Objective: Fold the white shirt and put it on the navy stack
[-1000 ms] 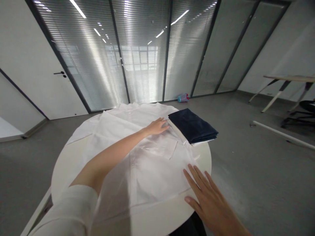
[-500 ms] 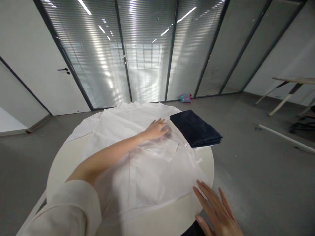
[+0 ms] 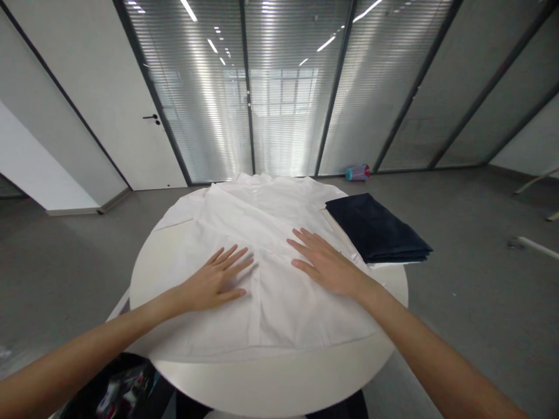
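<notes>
A white shirt (image 3: 279,308) lies spread over a round white table (image 3: 279,381), its collar at the far edge and its hem towards me. On the shirt's left front my left hand (image 3: 220,276) rests flat with the fingers spread. My right hand (image 3: 321,262) is also open, palm down on the right side of the shirt. Between the hands runs the button strip. Beside the right hand, at the table's right edge, sits a folded stack of dark navy cloth (image 3: 375,230), partly on the shirt's sleeve side.
Behind the table stands a glass partition (image 3: 283,116) with blinds, and a white door (image 3: 144,128) is to its left. A small pink-and-blue container (image 3: 358,173) lies on the grey floor (image 3: 463,233). White furniture legs show at the far right.
My left hand has come back from the far right of the shirt to its left side. My right hand has moved from the near right edge onto the shirt. The view has turned left.
</notes>
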`<state>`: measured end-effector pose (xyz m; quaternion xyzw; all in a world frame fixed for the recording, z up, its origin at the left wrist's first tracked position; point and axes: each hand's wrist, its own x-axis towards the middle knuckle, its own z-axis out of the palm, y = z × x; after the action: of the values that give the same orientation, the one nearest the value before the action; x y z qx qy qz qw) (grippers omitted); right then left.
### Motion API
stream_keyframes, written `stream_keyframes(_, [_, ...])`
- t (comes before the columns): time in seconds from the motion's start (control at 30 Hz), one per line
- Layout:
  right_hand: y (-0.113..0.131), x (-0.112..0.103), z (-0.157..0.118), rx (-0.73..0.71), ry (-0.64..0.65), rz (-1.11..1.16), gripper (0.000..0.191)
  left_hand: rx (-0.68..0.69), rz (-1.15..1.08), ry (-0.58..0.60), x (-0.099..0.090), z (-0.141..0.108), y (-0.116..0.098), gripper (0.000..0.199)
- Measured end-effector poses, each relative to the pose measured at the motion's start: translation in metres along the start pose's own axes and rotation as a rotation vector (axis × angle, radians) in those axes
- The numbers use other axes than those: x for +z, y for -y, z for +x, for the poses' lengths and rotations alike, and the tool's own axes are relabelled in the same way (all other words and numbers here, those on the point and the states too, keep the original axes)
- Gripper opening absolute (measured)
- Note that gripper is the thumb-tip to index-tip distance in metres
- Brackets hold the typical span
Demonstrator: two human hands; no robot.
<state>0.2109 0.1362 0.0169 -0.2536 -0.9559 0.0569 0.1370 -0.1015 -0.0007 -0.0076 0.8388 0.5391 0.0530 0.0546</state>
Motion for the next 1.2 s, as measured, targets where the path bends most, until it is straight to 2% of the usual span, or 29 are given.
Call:
stream_keyframes(0.1, [-0.022, 0.025, 0.029, 0.112, 0.077, -0.01, 0.07, 0.002, -0.003, -0.004, 0.017, -0.008, -0.009, 0.076])
stream_keyframes(0.23, [-0.039, 0.056, 0.031, 0.154, 0.14, -0.051, 0.07, 0.03, -0.043, -0.017, 0.021, -0.033, -0.022, 0.077])
stream_keyframes(0.4, [-0.044, 0.061, 0.026, 0.146, 0.169, -0.051, 0.073, 0.055, -0.084, 0.025, 0.007, -0.082, -0.037, 0.081])
stream_keyframes(0.5, [-0.045, 0.061, 0.029, 0.16, 0.163, -0.028, 0.073, 0.074, -0.106, 0.071, -0.007, -0.094, -0.041, 0.07])
stream_keyframes(0.57, [-0.045, 0.061, 0.03, 0.17, 0.164, -0.021, 0.073, 0.073, -0.117, 0.039, -0.016, -0.087, -0.041, 0.054])
stream_keyframes(0.67, [-0.043, 0.059, 0.03, 0.175, 0.179, -0.018, 0.072, 0.128, -0.112, -0.063, -0.027, -0.055, -0.044, 0.044])
stream_keyframes(0.73, [-0.041, 0.057, 0.029, 0.177, 0.184, -0.012, 0.072, 0.227, -0.099, -0.096, -0.031, -0.025, -0.047, 0.046])
stream_keyframes(0.8, [-0.04, 0.056, 0.029, 0.178, 0.179, -0.002, 0.072, 0.346, -0.096, -0.08, -0.03, 0.005, -0.049, 0.05])
stream_keyframes(0.93, [-0.04, 0.055, 0.028, 0.177, 0.146, 0.015, 0.07, 0.53, -0.147, -0.003, -0.014, 0.048, -0.048, 0.06])
stream_keyframes(1.07, [-0.039, 0.053, 0.027, 0.168, 0.124, 0.033, 0.067, 0.584, -0.217, 0.067, 0.006, 0.061, -0.04, 0.067])
stream_keyframes(1.2, [-0.038, 0.049, 0.026, 0.174, 0.145, 0.049, 0.066, 0.554, -0.298, 0.071, 0.011, 0.06, -0.036, 0.065])
